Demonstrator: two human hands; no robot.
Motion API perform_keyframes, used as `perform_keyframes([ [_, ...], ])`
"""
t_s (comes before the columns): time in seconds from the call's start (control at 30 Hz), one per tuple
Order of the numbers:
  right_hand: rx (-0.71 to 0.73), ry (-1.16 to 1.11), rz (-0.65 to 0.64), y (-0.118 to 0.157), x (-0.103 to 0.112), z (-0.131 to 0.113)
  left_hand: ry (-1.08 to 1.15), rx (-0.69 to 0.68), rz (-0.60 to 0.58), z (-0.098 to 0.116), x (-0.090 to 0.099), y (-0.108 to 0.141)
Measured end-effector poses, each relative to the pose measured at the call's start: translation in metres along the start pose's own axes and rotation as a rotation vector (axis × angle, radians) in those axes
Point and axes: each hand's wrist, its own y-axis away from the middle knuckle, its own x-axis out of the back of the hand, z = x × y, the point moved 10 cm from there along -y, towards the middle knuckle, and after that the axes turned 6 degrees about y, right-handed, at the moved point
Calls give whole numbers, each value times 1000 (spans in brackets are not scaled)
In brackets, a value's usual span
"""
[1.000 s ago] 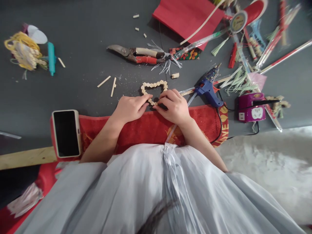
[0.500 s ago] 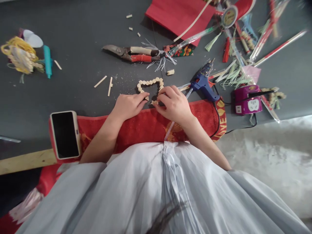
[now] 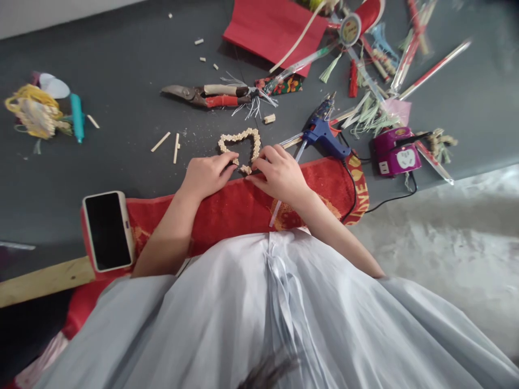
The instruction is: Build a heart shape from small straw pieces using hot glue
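A knobbly, cream-coloured strand (image 3: 242, 133), bent into an open loop, lies on the dark table near its front edge. My left hand (image 3: 207, 174) is closed in a pinch at the strand's left end, thumb and forefinger close together. On the other side, my right hand (image 3: 279, 174) has its bent fingers closed on the right part of the strand. A short end piece of the strand shows between the two hands, by my right thumb. The fingertips cover part of both ends. Beneath my wrists runs a red towel (image 3: 227, 208).
A blue glue gun (image 3: 324, 135) lies right of my hands, beside a purple power socket (image 3: 395, 154). Pruning shears (image 3: 206, 96) lie beyond the strand. A phone (image 3: 107, 231) rests at left. Farther off are red paper (image 3: 271, 29), a thread spool (image 3: 360, 21) and small cut sticks (image 3: 161, 141).
The whole view has shifted, so the table things on the right appear farther left. Both hands keep their grip at the strand, with little visible movement against it.
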Motion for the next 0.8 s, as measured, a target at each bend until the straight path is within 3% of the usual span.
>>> perform_keyframes([
  [0.17, -23, -3, 83, 8, 23, 19, -9, 19, -2, 0, 2, -1],
  [0.3, -260, 70, 218, 29, 62, 87, -10, 30, 6, 0, 3, -1],
  [0.37, -410, 156, 191, 42, 71, 123, -3, 22, 17, 0, 4, -1],
  [0.5, -520, 270, 20, 52, 59, 161, 11, 13, 30, 0, 5, -1],
  [0.8, -498, 262, -9, 39, 35, 173, 15, 31, 22, -2, 5, -1],
])
